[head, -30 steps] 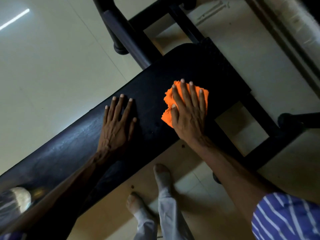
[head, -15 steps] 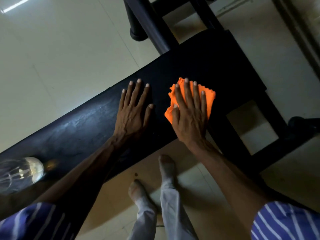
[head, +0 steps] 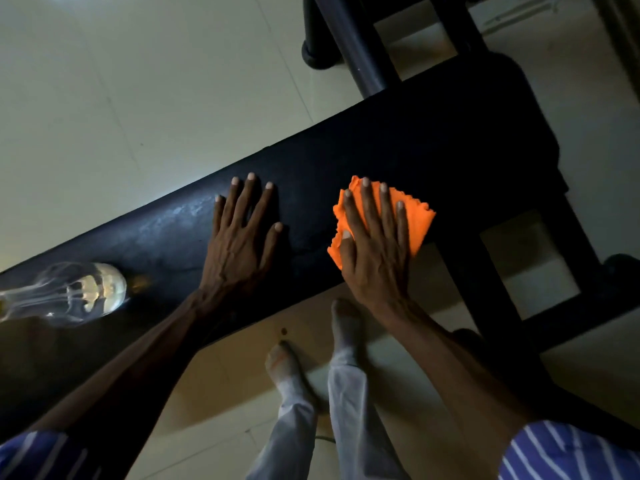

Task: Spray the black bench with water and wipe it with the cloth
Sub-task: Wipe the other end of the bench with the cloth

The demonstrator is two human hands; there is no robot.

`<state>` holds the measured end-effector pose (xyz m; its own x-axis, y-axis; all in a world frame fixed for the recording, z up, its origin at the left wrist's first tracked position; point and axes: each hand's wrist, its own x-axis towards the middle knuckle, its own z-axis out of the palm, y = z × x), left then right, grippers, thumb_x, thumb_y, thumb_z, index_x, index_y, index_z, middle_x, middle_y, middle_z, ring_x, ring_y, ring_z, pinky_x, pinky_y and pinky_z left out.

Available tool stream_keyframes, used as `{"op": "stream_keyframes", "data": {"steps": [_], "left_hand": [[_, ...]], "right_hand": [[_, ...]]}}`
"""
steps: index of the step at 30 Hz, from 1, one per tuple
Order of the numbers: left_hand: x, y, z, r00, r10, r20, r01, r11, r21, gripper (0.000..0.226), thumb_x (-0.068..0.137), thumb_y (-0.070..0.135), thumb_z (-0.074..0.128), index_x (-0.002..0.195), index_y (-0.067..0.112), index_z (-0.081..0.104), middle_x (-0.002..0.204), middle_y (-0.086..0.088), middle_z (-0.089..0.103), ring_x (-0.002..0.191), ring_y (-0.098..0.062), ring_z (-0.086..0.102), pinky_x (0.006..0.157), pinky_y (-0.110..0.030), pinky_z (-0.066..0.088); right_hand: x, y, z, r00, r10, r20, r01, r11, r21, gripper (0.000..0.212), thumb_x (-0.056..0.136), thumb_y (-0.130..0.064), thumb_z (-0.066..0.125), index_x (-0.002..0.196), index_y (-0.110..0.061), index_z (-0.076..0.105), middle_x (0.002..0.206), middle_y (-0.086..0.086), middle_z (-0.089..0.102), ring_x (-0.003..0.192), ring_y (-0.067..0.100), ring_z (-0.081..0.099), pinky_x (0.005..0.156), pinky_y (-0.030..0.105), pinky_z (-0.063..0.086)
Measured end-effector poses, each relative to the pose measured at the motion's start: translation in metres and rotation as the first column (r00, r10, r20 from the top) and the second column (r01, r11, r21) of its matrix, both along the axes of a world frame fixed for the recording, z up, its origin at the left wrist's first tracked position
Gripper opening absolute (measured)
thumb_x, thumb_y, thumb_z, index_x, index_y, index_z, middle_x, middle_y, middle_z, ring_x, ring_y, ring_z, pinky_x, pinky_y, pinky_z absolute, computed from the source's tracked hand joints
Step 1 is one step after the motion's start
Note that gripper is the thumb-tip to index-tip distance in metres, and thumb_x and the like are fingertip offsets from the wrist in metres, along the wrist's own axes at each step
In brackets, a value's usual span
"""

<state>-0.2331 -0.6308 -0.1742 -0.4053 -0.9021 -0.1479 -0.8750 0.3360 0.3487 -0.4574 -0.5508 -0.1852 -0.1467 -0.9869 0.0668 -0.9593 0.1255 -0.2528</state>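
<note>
Right hand (head: 375, 251) lies flat, fingers spread, pressing the orange cloth (head: 414, 220) onto the black worktop (head: 450, 143). Left hand (head: 240, 244) lies flat and empty just beside it. A clear bottle (head: 72, 292) rests further left.

Bare bench (head: 433, 143) beyond the cloth (head: 417, 220); bottle (head: 69, 292) far left.

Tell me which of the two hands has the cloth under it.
The right hand: it presses flat on the orange cloth. The left hand lies bare on the black bench.
</note>
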Motion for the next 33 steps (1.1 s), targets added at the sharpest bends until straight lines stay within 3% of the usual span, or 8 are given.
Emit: {"op": "stream_keyframes", "data": {"steps": [5,10,11,17,23,29,31,33], "left_hand": [[0.016,0.015,0.005,0.999,0.028,0.016,-0.028,0.999,0.017,0.065,0.108,0.051,0.03,0.166,0.027,0.012,0.175,-0.002,0.001,0.162,-0.022,-0.007,0.131,-0.054,0.005],[0.034,0.031,-0.001,0.994,-0.093,0.052,0.095,0.995,-0.04,0.085,0.099,0.07,0.037,0.166,0.026,0.01,0.175,-0.003,0.0,0.162,-0.024,-0.006,0.129,-0.06,0.006],[0.038,0.037,-0.002,0.991,-0.118,0.067,0.122,0.991,-0.053,0.091,0.096,0.074,0.04,0.166,0.024,0.01,0.175,-0.004,0.0,0.162,-0.026,-0.005,0.129,-0.061,0.007],[0.052,0.059,-0.003,0.983,-0.143,0.118,0.154,0.984,-0.09,0.095,0.095,0.076,0.039,0.166,0.019,0.011,0.175,-0.009,0.002,0.162,-0.03,-0.002,0.127,-0.062,0.013],[0.053,0.063,-0.011,0.986,-0.125,0.108,0.136,0.985,-0.108,0.093,0.096,0.076,0.037,0.166,0.02,0.011,0.175,-0.009,0.002,0.162,-0.03,-0.002,0.129,-0.06,0.009],[0.066,0.063,-0.003,0.991,-0.106,0.086,0.114,0.99,-0.084,0.091,0.098,0.073,0.037,0.166,0.018,0.012,0.175,-0.009,0.004,0.162,-0.029,-0.001,0.13,-0.057,0.011],[0.072,0.066,-0.003,0.995,-0.056,0.082,0.063,0.994,-0.087,0.09,0.098,0.073,0.038,0.166,0.019,0.012,0.175,-0.007,0.003,0.162,-0.028,-0.002,0.13,-0.057,0.011],[0.08,0.07,-0.006,0.996,-0.005,0.087,0.013,0.995,-0.096,0.091,0.097,0.073,0.038,0.166,0.02,0.013,0.175,-0.005,0.003,0.162,-0.027,-0.002,0.13,-0.056,0.011]], "right_hand": [[-0.037,-0.006,0.003,0.952,0.303,-0.038,-0.301,0.952,0.053,0.058,0.113,-0.034,0.031,0.17,-0.025,0.022,0.18,0.003,0.015,0.168,0.026,0.009,0.134,0.055,0.015],[0.009,-0.022,0.002,0.996,-0.079,-0.049,0.079,0.997,-0.006,0.06,0.112,-0.037,0.026,0.17,-0.027,0.017,0.18,0.002,0.012,0.168,0.026,0.007,0.135,0.054,0.011],[0.03,-0.01,0.001,0.997,-0.069,-0.032,0.069,0.998,0.0,0.061,0.112,-0.037,0.027,0.171,-0.028,0.015,0.181,0.002,0.01,0.168,0.026,0.005,0.135,0.053,0.01],[0.014,0.007,0.004,0.945,0.326,-0.033,-0.324,0.945,0.051,0.058,0.113,-0.034,0.027,0.17,-0.026,0.02,0.18,0.002,0.013,0.167,0.026,0.009,0.134,0.054,0.013],[0.06,-0.009,0.005,0.998,-0.034,-0.045,0.034,0.999,0.003,0.063,0.11,-0.034,0.032,0.17,-0.026,0.016,0.18,0.003,0.011,0.168,0.026,0.007,0.134,0.054,0.013],[0.024,-0.001,0.005,0.899,0.432,-0.077,-0.425,0.901,0.089,0.061,0.111,-0.034,0.032,0.17,-0.026,0.018,0.18,0.003,0.012,0.168,0.026,0.009,0.134,0.054,0.013],[0.009,-0.021,0.004,0.926,0.365,-0.094,-0.359,0.93,0.075,0.06,0.111,-0.036,0.03,0.17,-0.026,0.022,0.18,0.003,0.016,0.167,0.026,0.013,0.134,0.055,0.012],[0.024,-0.03,0.004,0.985,0.156,-0.078,-0.154,0.988,0.033,0.059,0.112,-0.036,0.029,0.169,-0.025,0.023,0.179,0.003,0.018,0.167,0.026,0.014,0.134,0.055,0.012]]}}
